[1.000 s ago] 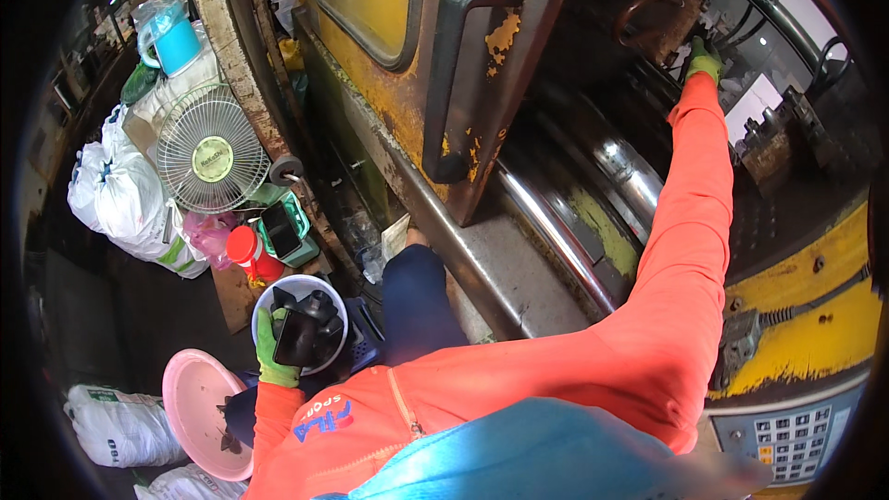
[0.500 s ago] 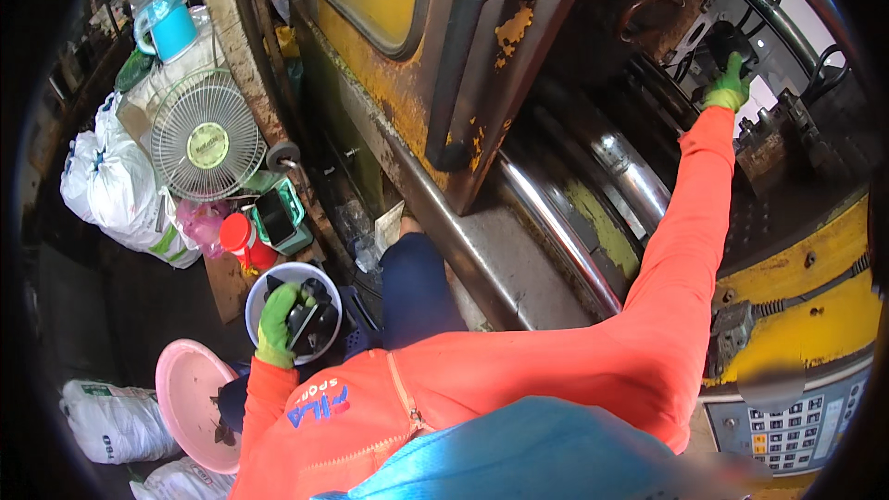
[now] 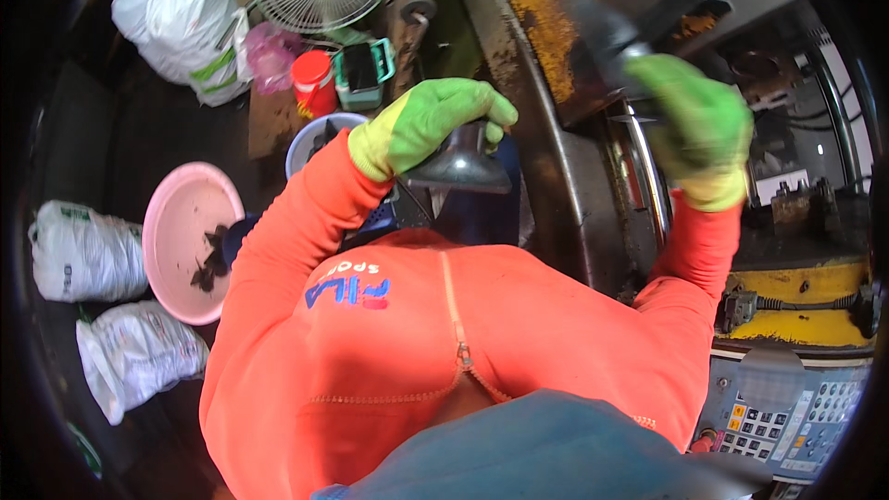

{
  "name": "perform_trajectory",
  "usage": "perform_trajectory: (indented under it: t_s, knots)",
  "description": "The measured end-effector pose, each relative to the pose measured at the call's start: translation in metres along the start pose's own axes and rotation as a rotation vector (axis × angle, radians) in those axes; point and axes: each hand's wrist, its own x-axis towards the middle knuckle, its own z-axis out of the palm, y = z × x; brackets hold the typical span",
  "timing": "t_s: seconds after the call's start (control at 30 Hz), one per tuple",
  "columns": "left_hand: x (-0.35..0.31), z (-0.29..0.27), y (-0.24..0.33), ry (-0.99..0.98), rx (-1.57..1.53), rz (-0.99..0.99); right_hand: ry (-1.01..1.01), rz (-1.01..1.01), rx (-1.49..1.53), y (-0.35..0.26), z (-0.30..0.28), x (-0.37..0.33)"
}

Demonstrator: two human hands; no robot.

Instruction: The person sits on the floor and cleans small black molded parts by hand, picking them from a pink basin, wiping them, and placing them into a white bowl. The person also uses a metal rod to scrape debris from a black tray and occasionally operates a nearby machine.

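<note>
Machine takes the right side: yellow, worn door (image 3: 532,0), metal ledge (image 3: 556,157) under it, polished bar (image 3: 653,167) just beyond. Person's orange jacket (image 3: 370,343) fills the lower middle; control panel (image 3: 787,398) lower right. Pink basin (image 3: 171,222) at left with dark scraps (image 3: 213,259) in it; pale bucket (image 3: 298,148) partly behind the left forearm, dark bits inside.

Change: right hand (image 3: 699,120), a second ago deep in the machine bay, is now back toward the door; left hand (image 3: 440,125) is up out of the bucket. Reads as handling shifting from the bay to in front of the body, one piece per hand.

Left hand: gloved, curled partway, clasping a glossy dark flared part (image 3: 463,167), held over the lap, wide end down. Right hand: gloved, motion-blurred, fingers seem closed on a blurred dark piece (image 3: 607,42) near the door's lower corner; exact grip not readable.

Room: hands well apart, ledge showing between them. Right side is tighter, door corner and bar close by. Left side's nearest edge is the bucket rim, just behind the wrist.
</note>
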Motion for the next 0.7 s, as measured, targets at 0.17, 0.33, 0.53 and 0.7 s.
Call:
perform_trajectory:
  t_s: [0.17,0.33,0.53,0.7]
  knots:
    - [-0.048,-0.028,-0.029,0.137,0.108,-0.055,-0.051,-0.421,-0.211,-0.099,0.081,0.041]
    - [-0.132,-0.039,-0.066,0.59,-0.086,-0.446,-0.016,-0.299,0.673,-0.131,0.129,0.062]
    - [-0.325,-0.124,-0.046,1.429,0.429,-0.446,0.557,0.526,0.339,-0.057,0.094,0.007]
    - [-0.462,-0.173,-0.047,1.912,0.005,-0.335,0.575,1.056,0.698,0.015,0.112,-0.025]
